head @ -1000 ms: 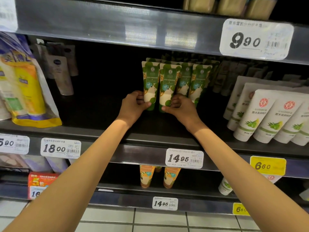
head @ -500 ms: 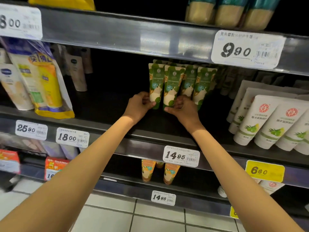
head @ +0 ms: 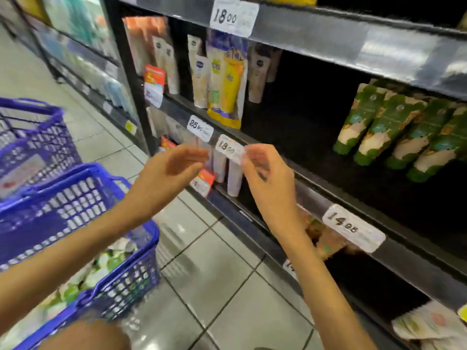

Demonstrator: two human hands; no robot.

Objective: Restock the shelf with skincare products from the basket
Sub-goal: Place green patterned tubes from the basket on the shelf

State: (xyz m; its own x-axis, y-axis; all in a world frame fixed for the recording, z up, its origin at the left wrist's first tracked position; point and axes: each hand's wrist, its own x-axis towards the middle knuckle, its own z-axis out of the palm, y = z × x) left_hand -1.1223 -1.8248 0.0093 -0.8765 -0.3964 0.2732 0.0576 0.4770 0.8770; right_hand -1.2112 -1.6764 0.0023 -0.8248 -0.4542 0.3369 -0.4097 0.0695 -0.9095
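Several green-and-white skincare tubes (head: 394, 132) lean in a row on the dark shelf (head: 316, 157) at the right. A blue basket (head: 83, 238) at the lower left holds more green-and-white tubes (head: 106, 263). Both hands hang in the air in front of the shelf edge, away from the tubes. My left hand (head: 171, 170) has loosely extended fingers and holds nothing. My right hand (head: 267, 180) is blurred, its fingers loosely bent and empty, in front of the 18.00 price tag (head: 230, 149).
A second blue basket (head: 32, 137) stands behind the first on the tiled floor (head: 214, 274). Yellow and white packs (head: 225, 79) hang left of the dark gap on the shelf. Price tags line the shelf rails. Lower shelves hold more tubes.
Both hands have let go of the green tubes and pulled back off the shelf. The view has swung left and down, bringing the baskets and floor into sight.
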